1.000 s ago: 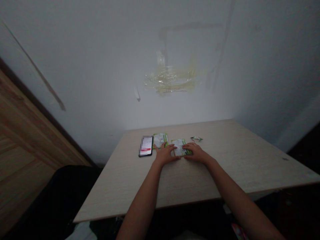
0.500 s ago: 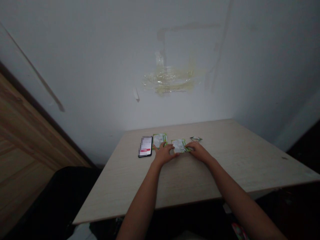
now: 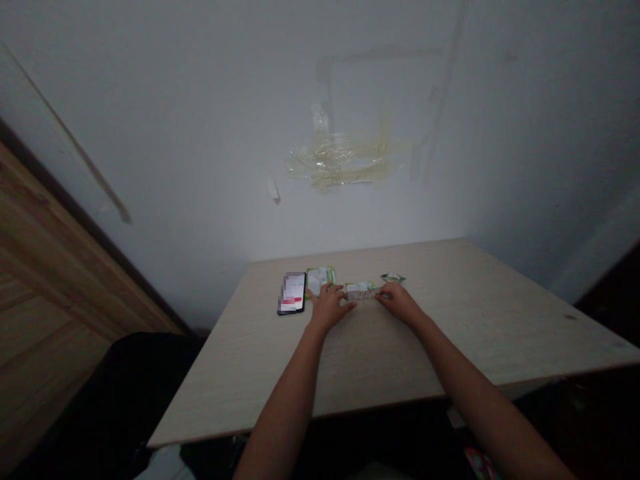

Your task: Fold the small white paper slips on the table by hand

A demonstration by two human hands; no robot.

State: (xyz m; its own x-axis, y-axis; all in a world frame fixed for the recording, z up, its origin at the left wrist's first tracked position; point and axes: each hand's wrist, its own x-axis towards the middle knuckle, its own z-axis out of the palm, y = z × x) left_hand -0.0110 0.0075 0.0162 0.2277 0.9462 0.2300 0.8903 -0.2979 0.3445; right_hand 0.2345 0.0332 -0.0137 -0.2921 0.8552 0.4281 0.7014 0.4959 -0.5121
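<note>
Dim light falls across a plain, pale grey wall (image 3: 200, 133), marked by a crinkled patch of clear, yellowish tape (image 3: 340, 160) above a light wood-grain tabletop (image 3: 450, 347) whose far edge meets it. Faint grey streaks (image 3: 380, 53) run above the tape, and a small white scrap (image 3: 273, 188) clings to its left. A long dark strip (image 3: 75, 143) slants down the wall's left side, near a brown wooden panel (image 3: 40, 247). Below the panel sits a black shape (image 3: 120, 393), its details lost in shadow; deep darkness fills the right edge.
</note>
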